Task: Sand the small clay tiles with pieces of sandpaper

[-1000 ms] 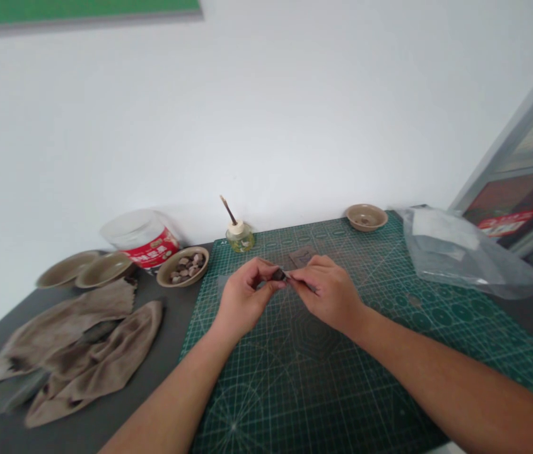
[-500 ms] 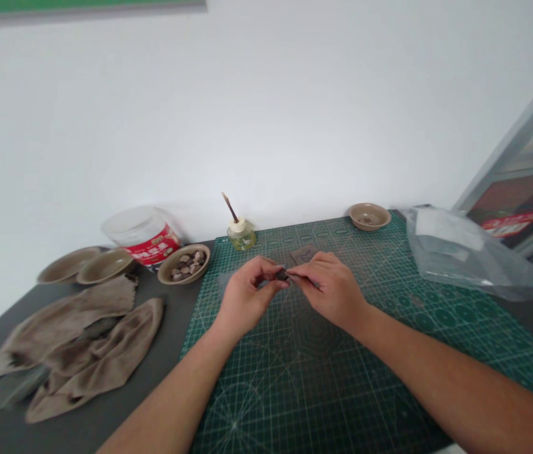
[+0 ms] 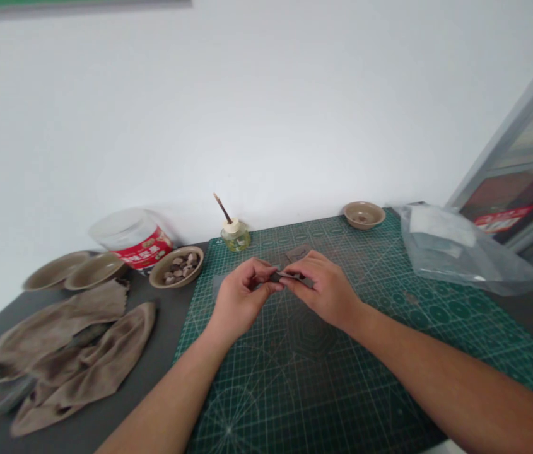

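Note:
Over the cutting mat, my left hand (image 3: 243, 295) and my right hand (image 3: 325, 287) meet, fingertips almost touching. Both are closed in a pinch on a small, dark grey, flat piece (image 3: 275, 277) whose kind I cannot make out. My fingers hide much of it, and whether it is one piece or two pressed together cannot be told. Just behind the hands, a flat grey-brown square (image 3: 298, 252) with a dark line on it lies on the mat. A pale translucent sheet (image 3: 218, 285) shows beside my left hand.
The green gridded cutting mat (image 3: 266, 391) covers the table. At left are a bowl of small lumps (image 3: 177, 267), two brown bowls (image 3: 96, 271), a red-labelled plastic tub (image 3: 128, 236) and crumpled cloths (image 3: 86, 372). Behind stand a jar with a brush (image 3: 235, 236) and a small bowl (image 3: 364, 215); a plastic bag (image 3: 455, 252) lies right.
The view has shifted slightly. My fingers have changed their hold on the dark piece, and more of its flat dark side shows at my right fingertips.

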### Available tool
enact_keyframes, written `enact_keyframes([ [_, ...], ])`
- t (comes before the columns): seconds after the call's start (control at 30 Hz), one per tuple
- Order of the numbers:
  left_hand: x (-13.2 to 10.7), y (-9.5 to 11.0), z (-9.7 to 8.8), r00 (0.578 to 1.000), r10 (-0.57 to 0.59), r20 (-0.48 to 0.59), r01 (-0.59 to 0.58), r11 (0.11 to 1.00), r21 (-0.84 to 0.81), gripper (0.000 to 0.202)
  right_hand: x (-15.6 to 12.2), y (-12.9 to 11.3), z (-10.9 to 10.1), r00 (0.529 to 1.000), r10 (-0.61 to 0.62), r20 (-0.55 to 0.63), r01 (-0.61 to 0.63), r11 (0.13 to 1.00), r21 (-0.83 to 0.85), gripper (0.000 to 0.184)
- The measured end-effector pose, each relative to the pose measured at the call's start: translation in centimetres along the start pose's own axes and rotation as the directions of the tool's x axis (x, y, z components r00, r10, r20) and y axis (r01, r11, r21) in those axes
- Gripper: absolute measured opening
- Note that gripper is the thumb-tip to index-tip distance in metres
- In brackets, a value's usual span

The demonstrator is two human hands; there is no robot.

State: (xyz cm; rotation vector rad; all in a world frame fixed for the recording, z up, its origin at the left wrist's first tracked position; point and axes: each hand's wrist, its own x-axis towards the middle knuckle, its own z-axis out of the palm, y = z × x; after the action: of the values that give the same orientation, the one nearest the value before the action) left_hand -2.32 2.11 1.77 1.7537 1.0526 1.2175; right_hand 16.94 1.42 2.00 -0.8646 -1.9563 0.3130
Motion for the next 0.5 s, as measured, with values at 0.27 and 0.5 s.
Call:
enact_keyframes([
  [0.27, -0.01, 0.42, -0.05, 1.0, 0.018, 0.013, -0.018, 1.0, -0.025, 0.012, -0.1, -0.13, -0.06, 0.999, -0.035, -0.005, 0.035, 0.999, 0.012, 0.009],
  [0.5, -0.02, 0.41, 0.08, 1.0, 0.006, -0.003, -0.006, 0.997, -0.077, 0.014, -0.15, -0.15, 0.07, 0.999, -0.035, -0.03, 0.035, 0.999, -0.001, 0.009],
])
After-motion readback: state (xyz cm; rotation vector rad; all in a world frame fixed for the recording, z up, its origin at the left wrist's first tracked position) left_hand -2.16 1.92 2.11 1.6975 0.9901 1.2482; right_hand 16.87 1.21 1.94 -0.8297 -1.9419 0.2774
